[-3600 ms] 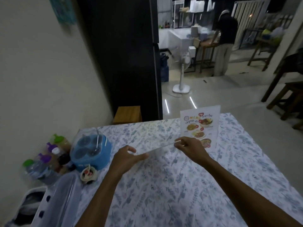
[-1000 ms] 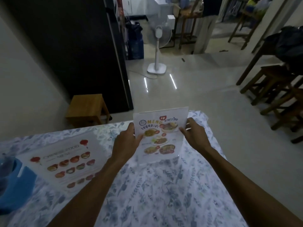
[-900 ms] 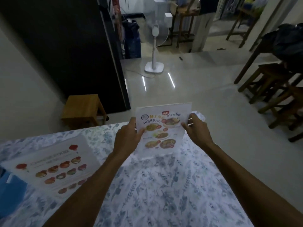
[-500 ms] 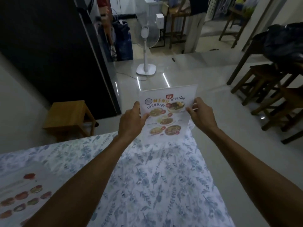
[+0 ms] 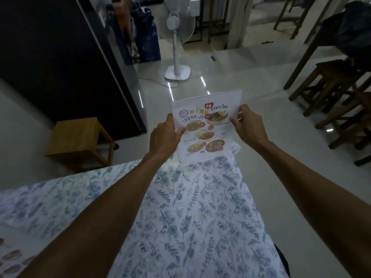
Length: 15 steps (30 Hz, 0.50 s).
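A white menu card (image 5: 208, 125) with food photos and the word MENU is held upright, raised above the far corner of the table (image 5: 180, 217). My left hand (image 5: 164, 137) grips its left edge, thumb on the front. My right hand (image 5: 248, 124) pinches its right edge near the top. A second menu sheet (image 5: 10, 259) with rows of dish pictures lies flat at the table's near left edge, mostly cut off by the frame.
The table wears a blue floral cloth. A low wooden stool (image 5: 78, 141) stands left of the table by a black cabinet (image 5: 60, 57). A white pedestal fan (image 5: 176, 47) stands on the shiny floor. Dark wooden stools (image 5: 337, 91) crowd the right.
Both hands took the menu card by its edges and lifted it off the table's far corner. The view swung right, so the flat menu sheet slid to the lower left.
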{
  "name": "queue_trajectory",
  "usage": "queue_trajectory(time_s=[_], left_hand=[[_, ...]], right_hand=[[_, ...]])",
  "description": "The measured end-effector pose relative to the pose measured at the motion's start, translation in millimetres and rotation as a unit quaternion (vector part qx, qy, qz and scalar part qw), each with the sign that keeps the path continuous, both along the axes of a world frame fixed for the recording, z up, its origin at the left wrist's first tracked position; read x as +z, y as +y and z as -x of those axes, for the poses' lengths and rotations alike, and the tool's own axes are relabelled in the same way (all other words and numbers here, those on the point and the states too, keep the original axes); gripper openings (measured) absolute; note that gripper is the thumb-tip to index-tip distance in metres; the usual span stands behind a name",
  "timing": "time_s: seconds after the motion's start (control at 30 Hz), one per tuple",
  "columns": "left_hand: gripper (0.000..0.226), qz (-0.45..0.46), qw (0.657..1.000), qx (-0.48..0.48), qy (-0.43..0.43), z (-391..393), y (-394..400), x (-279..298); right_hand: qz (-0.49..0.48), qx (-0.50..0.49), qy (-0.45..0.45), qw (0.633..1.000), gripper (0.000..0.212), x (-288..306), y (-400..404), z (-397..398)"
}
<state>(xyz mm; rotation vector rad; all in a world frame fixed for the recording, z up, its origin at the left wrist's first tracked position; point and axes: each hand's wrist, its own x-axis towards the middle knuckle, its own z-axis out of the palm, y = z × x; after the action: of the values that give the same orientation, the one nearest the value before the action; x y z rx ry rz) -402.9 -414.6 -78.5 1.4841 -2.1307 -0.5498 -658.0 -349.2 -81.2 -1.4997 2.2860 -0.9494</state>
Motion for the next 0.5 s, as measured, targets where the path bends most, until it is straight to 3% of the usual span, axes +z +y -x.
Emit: queue_trajectory(time_s=[0.5], left_hand=[[0.048, -0.049, 0.997, -0.025, 0.062, -1, -12, -17]], right_hand=[[-0.044, -0.001, 0.012, 0.999, 0.03, -16, -18, 7]])
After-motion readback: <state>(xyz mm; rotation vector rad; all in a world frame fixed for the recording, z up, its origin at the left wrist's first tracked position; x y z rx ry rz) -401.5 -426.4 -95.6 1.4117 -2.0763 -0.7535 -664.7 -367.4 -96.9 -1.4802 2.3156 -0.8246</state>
